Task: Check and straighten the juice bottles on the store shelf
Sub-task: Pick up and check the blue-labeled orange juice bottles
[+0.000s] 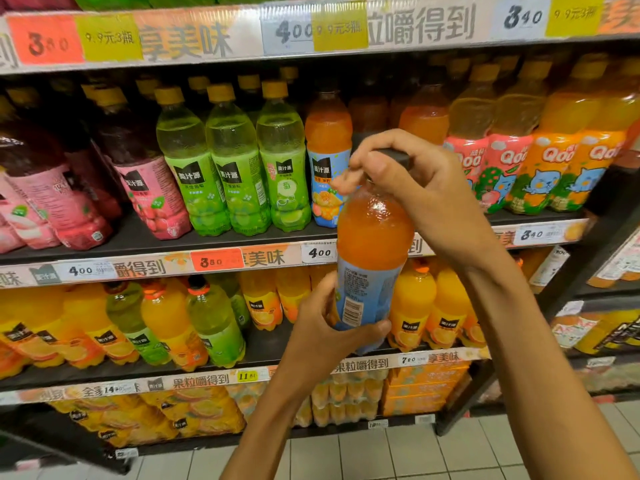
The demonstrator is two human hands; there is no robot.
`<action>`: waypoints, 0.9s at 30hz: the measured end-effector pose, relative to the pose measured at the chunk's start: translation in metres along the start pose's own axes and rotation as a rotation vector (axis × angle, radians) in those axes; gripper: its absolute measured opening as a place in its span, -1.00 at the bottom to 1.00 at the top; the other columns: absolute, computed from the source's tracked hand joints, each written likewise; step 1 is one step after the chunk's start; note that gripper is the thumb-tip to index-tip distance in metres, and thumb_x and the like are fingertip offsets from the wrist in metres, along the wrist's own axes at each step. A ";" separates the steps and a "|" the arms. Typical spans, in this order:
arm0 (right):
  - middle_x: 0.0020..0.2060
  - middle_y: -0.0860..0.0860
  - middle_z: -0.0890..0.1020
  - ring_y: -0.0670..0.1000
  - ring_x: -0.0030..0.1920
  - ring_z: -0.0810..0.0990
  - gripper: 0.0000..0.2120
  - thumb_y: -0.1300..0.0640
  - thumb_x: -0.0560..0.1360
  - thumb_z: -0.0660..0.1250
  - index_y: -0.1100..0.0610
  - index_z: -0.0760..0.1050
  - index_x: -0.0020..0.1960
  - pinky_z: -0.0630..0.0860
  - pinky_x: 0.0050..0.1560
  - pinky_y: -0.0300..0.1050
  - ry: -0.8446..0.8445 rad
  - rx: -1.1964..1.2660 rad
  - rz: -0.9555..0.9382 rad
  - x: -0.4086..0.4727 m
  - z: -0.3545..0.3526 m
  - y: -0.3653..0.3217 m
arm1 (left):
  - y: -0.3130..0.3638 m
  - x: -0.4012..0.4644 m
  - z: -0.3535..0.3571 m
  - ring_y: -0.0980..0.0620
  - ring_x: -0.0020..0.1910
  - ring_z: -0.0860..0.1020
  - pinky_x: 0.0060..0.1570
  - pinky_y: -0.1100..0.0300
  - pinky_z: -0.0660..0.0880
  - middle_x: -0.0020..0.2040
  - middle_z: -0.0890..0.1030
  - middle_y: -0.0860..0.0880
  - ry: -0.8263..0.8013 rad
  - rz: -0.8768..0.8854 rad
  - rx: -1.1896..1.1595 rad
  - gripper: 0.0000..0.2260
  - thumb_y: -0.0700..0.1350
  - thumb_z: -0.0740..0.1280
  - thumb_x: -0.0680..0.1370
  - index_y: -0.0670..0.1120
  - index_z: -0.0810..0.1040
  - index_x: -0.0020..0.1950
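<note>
An orange juice bottle point(372, 244), nearly full, is held upright in front of the shelf edge point(242, 259). The left hand point(332, 327) grips its labelled base; the right hand point(408, 188) curls over its black cap point(394, 155). Green bottles point(235, 161) stand left, packed rows all round.

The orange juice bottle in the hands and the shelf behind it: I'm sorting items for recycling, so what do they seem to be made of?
The orange juice bottle looks like clear glossy plastic: the juice shows through and highlights glint on its shoulder. Its label seems a thin printed plastic or paper wrap, with a barcode. Its cap is hidden under the right hand. The shelf looks like dark matte painted metal, though that is uncertain.
</note>
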State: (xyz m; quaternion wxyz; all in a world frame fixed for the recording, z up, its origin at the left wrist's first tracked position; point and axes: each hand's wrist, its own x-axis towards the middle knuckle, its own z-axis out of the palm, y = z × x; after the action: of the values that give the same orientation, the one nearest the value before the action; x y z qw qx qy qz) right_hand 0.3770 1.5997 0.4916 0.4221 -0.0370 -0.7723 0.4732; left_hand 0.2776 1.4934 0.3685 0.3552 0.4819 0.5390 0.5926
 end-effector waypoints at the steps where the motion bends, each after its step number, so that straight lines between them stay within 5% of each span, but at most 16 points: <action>1: -0.18 0.10 0.65 0.07 -0.04 0.66 -0.91 0.22 0.57 0.20 0.21 0.46 0.00 0.56 0.05 -0.11 -0.013 0.090 0.017 0.000 0.001 0.001 | 0.000 -0.001 0.000 0.05 -0.02 0.66 -0.12 0.26 0.58 0.04 0.67 0.03 -0.024 -0.013 -0.007 -0.55 -0.30 0.51 0.36 -0.01 0.49 0.16; 6: -0.16 0.05 0.69 0.13 0.00 0.66 -0.84 0.24 0.58 0.12 0.22 0.46 0.02 0.54 0.06 -0.09 -0.123 0.343 0.057 0.004 -0.001 0.004 | -0.001 -0.003 -0.003 0.09 -0.01 0.66 -0.11 0.31 0.56 0.03 0.68 0.12 -0.086 -0.045 -0.032 -0.56 -0.29 0.53 0.34 0.02 0.51 0.13; 12: -0.03 0.06 0.70 0.06 0.05 0.67 -0.70 0.04 0.59 0.10 0.20 0.47 0.15 0.57 0.07 -0.09 -0.158 0.546 0.178 0.005 -0.004 0.016 | 0.002 -0.007 -0.010 0.08 0.06 0.64 -0.05 0.28 0.55 0.07 0.67 0.12 -0.183 -0.094 -0.107 -0.53 -0.03 0.50 0.29 0.03 0.49 0.17; 19: -0.09 0.08 0.72 0.00 -0.05 0.69 -0.76 0.08 0.62 0.20 0.20 0.56 0.04 0.60 -0.12 -0.14 0.223 0.551 0.318 0.014 -0.009 0.029 | 0.004 -0.003 0.002 0.01 -0.01 0.64 -0.08 0.14 0.56 0.04 0.66 0.02 -0.079 -0.146 -0.241 -0.53 0.13 0.43 0.31 0.03 0.49 0.17; 22: -0.08 0.08 0.72 0.03 -0.01 0.69 -0.75 0.03 0.61 0.22 0.19 0.56 0.04 0.61 -0.12 -0.13 0.239 0.468 0.350 0.018 -0.012 0.032 | 0.010 -0.002 0.002 0.02 -0.09 0.63 -0.14 0.16 0.54 -0.03 0.67 0.00 -0.022 -0.150 -0.235 -0.44 0.22 0.48 0.24 0.01 0.52 0.15; 27: -0.12 0.08 0.71 0.07 -0.03 0.68 -0.64 -0.02 0.64 0.08 0.19 0.55 0.09 0.59 -0.07 -0.11 0.155 0.557 0.364 0.014 -0.009 0.032 | 0.015 -0.006 0.001 -0.14 -0.11 0.59 0.15 -0.23 0.45 -0.08 0.64 -0.16 -0.087 -0.251 -0.444 -0.14 0.35 0.56 0.01 -0.16 0.58 0.13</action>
State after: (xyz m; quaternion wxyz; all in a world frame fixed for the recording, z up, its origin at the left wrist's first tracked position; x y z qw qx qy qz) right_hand 0.3633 1.6304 0.4782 0.3822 -0.0934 -0.5598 0.7292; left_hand 0.2814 1.4855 0.3822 0.5459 0.3462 0.4356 0.6264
